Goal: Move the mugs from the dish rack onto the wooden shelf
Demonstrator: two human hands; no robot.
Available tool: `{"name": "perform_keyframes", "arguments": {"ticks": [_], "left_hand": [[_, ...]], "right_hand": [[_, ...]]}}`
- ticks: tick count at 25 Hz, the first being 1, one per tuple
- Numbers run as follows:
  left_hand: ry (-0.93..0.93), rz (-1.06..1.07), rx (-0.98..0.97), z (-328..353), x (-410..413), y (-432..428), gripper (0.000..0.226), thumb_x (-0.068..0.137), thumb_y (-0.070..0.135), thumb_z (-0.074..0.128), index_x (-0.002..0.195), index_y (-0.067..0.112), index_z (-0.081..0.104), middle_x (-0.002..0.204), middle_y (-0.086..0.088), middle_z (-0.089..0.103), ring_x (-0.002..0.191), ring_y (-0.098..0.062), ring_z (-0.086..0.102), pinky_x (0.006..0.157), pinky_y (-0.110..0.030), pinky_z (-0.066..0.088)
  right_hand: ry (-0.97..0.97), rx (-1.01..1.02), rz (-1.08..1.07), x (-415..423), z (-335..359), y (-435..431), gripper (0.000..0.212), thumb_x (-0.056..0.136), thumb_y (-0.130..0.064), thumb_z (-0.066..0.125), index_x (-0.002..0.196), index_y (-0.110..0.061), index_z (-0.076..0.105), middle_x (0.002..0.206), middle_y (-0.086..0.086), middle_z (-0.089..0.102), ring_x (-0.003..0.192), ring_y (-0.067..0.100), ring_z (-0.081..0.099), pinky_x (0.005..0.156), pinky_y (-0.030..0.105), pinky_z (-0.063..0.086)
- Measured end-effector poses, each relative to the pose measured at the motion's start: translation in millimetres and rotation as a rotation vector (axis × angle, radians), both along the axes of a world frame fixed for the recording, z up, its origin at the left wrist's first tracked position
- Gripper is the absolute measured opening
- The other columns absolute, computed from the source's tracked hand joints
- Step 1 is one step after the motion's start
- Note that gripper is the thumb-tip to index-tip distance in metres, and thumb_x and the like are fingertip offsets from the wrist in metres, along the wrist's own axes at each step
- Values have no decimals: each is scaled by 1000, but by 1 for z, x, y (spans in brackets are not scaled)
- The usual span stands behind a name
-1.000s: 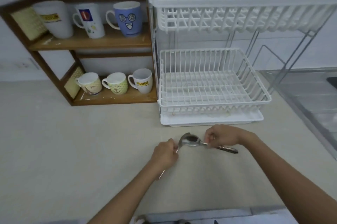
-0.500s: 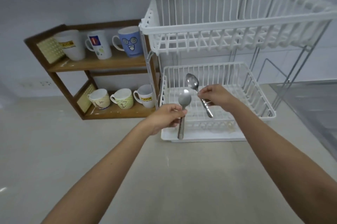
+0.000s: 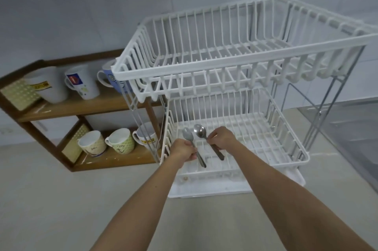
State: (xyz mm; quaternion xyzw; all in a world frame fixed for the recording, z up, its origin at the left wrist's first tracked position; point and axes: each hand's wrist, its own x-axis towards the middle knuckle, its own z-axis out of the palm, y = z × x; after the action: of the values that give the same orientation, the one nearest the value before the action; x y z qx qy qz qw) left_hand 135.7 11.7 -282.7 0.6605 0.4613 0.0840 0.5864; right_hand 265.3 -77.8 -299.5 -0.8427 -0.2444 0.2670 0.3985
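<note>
Reaching further in than half a second ago, both hands now sit over the lower basket of the dish rack (image 3: 266,148). The left hand (image 3: 184,149) grips one spoon (image 3: 191,144), the right hand (image 3: 222,138) another spoon (image 3: 202,134), bowls pointing up and away. Six mugs (image 3: 120,143) stand on the wooden shelf (image 3: 81,107), the lower three tipped forward.

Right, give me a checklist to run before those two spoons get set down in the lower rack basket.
1. Left hand grips its spoon: ok.
2. Right hand pinches the other spoon: ok.
3. Both spoons over the lower basket: ok.
4. Lower basket floor free of dishes: ok.
5. Mugs out of the dish rack, six on the wooden shelf: ok.
6. Basket slots narrow enough to hold spoons: cannot tell.
</note>
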Motion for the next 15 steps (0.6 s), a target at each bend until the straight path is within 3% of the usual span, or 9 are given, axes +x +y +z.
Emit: {"name": "perform_keyframes", "arguments": {"ticks": [2,5,7,10,15], "left_hand": [[41,22,7,-8,5,2,10,85,-6,62,84,3,58,89,-17,61,62,-20,61,59,-27,59],[65,52,32,-15,9,4,25,84,-4,64,103,6,49,99,-20,60,64,-26,63,71,-38,60],[71,57,84,-13,8,2,24,84,0,66,98,8,49,97,-20,63,63,-28,64,66,-37,60],[98,9,193,-9,3,-1,18,84,6,68,84,11,51,92,-16,67,55,-22,65,50,-27,56],[114,-132,401,-3,-23,-6,13,91,16,56,103,13,52,93,-13,70,78,-27,72,78,-42,58]], "right_hand": [[-30,-8,22,-1,-7,3,11,80,-15,74,86,-8,68,87,13,69,77,21,63,77,33,56],[-116,-17,63,-1,-10,7,11,80,-16,74,77,-11,64,86,12,70,81,25,66,71,28,51],[-190,-46,87,-3,-8,7,11,81,-16,72,86,-8,69,93,9,71,89,24,66,68,23,44],[-235,-48,99,-10,-5,1,12,84,-14,68,90,-5,70,95,9,73,92,23,66,73,24,47],[-243,-30,84,-30,5,-14,12,88,-15,60,90,-6,67,91,11,72,86,24,67,73,28,52]]}}
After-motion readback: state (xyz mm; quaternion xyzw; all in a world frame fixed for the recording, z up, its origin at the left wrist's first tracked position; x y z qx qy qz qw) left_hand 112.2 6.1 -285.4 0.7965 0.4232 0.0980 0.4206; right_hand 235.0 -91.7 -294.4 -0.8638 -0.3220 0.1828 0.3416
